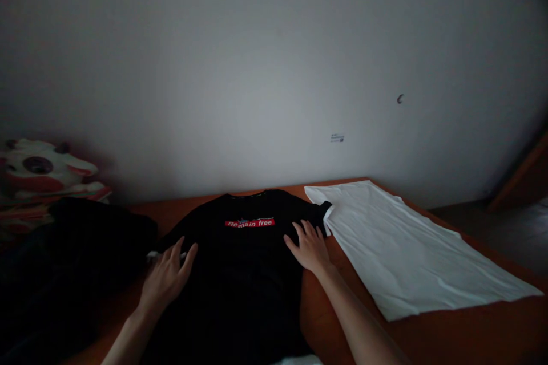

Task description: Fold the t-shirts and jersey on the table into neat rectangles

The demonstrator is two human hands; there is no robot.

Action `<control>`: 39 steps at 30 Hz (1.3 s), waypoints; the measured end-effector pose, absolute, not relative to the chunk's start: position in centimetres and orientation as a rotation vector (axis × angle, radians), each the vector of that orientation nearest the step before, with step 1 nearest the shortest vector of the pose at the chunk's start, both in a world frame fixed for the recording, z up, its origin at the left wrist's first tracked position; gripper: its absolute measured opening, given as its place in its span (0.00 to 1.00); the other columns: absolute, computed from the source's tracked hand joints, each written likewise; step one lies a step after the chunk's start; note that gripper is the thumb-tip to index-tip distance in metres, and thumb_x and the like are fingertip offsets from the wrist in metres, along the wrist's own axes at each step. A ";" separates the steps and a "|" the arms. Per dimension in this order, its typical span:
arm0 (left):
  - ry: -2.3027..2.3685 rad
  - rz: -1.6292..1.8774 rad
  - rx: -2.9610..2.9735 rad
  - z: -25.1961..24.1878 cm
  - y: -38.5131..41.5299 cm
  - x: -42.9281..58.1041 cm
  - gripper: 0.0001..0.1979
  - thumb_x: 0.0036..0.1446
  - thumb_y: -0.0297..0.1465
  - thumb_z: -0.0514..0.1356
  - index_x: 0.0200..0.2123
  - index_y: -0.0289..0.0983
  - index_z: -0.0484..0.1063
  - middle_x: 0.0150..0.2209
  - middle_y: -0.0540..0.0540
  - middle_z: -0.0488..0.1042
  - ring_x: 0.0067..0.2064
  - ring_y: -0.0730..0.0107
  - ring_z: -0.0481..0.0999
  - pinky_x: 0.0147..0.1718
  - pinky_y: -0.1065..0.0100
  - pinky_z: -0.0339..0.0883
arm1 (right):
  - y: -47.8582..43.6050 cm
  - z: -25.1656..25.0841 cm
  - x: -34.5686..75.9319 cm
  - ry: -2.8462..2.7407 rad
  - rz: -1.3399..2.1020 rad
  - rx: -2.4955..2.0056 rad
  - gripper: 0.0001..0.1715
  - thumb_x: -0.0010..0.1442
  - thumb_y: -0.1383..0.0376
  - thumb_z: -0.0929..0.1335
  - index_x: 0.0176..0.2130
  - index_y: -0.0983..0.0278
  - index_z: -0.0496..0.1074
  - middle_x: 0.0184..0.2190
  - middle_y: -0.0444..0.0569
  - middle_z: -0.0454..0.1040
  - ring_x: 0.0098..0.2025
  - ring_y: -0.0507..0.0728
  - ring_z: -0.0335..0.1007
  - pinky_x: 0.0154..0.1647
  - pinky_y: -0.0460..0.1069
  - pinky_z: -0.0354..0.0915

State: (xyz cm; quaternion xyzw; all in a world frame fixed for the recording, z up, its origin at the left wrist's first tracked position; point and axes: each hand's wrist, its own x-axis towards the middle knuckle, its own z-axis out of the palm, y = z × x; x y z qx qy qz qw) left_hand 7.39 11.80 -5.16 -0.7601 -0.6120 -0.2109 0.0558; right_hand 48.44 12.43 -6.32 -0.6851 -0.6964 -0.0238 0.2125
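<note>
A black T-shirt (240,274) lies spread out, front side up, with its collar toward the wall. Across its chest runs a red strip printed "Remain free". My left hand (166,276) rests at the shirt's left side near the sleeve, fingers apart. On the right, my right hand (309,246) lies on the shirt below the right sleeve, its fingers spread. Neither hand grasps the cloth. The right sleeve has a white edge and touches a white garment (411,251) laid flat beside it.
Under the clothes is an orange-brown wooden surface (329,308), its far edge by the grey wall (257,68). Dark clothing (85,256) is heaped at the left, with a cow-like plush toy (47,168) behind it. Floor (514,234) shows beyond the right edge.
</note>
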 end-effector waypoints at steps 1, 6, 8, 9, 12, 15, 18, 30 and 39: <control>-1.843 -0.643 -2.320 -5.1 12.4 6.7 0.24 0.55 0.36 0.50 0.52 0.40 0.75 0.55 0.36 0.77 0.60 0.44 0.71 0.58 0.47 0.65 | 12.6 -6.3 48.7 -1.943 -0.054 -1.893 0.35 0.68 0.48 0.61 0.64 0.67 0.66 0.66 0.65 0.62 0.69 0.69 0.55 0.68 0.65 0.47; -1.900 -0.726 -2.339 -4.7 15.9 4.2 0.22 0.50 0.37 0.50 0.43 0.40 0.78 0.47 0.35 0.81 0.57 0.46 0.75 0.58 0.48 0.66 | 13.7 -6.2 49.8 -1.979 -0.018 -1.874 0.37 0.68 0.46 0.61 0.65 0.65 0.65 0.67 0.63 0.61 0.69 0.68 0.54 0.68 0.65 0.46; -1.983 -0.786 -2.286 -4.5 17.0 3.7 0.22 0.49 0.38 0.50 0.43 0.39 0.76 0.45 0.36 0.82 0.55 0.48 0.77 0.56 0.51 0.69 | 14.2 -6.2 50.2 -2.003 -0.015 -1.860 0.37 0.68 0.46 0.61 0.65 0.65 0.65 0.67 0.63 0.61 0.70 0.67 0.54 0.69 0.65 0.46; -2.016 -0.803 -2.257 -4.5 17.4 3.6 0.23 0.50 0.39 0.50 0.45 0.38 0.75 0.44 0.37 0.81 0.53 0.49 0.78 0.55 0.52 0.70 | 14.5 -6.3 50.4 -2.014 -0.015 -1.852 0.37 0.68 0.46 0.61 0.65 0.65 0.65 0.67 0.63 0.61 0.70 0.67 0.54 0.69 0.65 0.46; -2.028 -0.901 -2.160 -4.4 17.4 3.7 0.25 0.52 0.36 0.49 0.51 0.37 0.70 0.48 0.36 0.80 0.53 0.51 0.78 0.54 0.53 0.71 | 15.2 -6.3 51.0 -2.013 -0.027 -1.827 0.33 0.68 0.49 0.62 0.64 0.64 0.65 0.66 0.61 0.63 0.69 0.66 0.55 0.69 0.64 0.47; -1.880 -1.094 -2.064 -4.1 15.8 4.7 0.21 0.55 0.33 0.49 0.51 0.38 0.68 0.54 0.35 0.76 0.58 0.51 0.74 0.59 0.50 0.67 | 15.8 -6.2 51.4 -1.871 -0.117 -1.830 0.27 0.67 0.58 0.63 0.60 0.68 0.68 0.61 0.63 0.69 0.65 0.66 0.60 0.66 0.63 0.53; -1.772 -1.195 -2.069 -3.6 12.9 6.3 0.15 0.58 0.36 0.51 0.46 0.39 0.69 0.50 0.36 0.77 0.54 0.51 0.76 0.56 0.50 0.69 | 15.6 -5.6 51.5 -1.767 -0.244 -1.790 0.20 0.65 0.63 0.64 0.53 0.68 0.72 0.51 0.61 0.74 0.56 0.66 0.67 0.60 0.60 0.60; -1.454 -0.868 -2.851 -1.0 1.9 14.1 0.14 0.58 0.45 0.59 0.42 0.44 0.75 0.43 0.43 0.79 0.45 0.59 0.78 0.47 0.61 0.74 | 9.1 -4.9 50.8 -1.943 0.095 -1.674 0.18 0.67 0.58 0.62 0.28 0.60 0.71 0.25 0.46 0.76 0.28 0.56 0.73 0.29 0.48 0.56; -1.098 -0.549 -3.005 -2.7 1.7 13.8 0.35 0.51 0.50 0.65 0.61 0.50 0.67 0.62 0.42 0.71 0.57 0.50 0.74 0.56 0.52 0.69 | 1.3 -2.9 50.3 -2.003 0.411 -1.449 0.27 0.67 0.50 0.64 0.24 0.62 0.69 0.26 0.43 0.73 0.32 0.53 0.70 0.40 0.49 0.57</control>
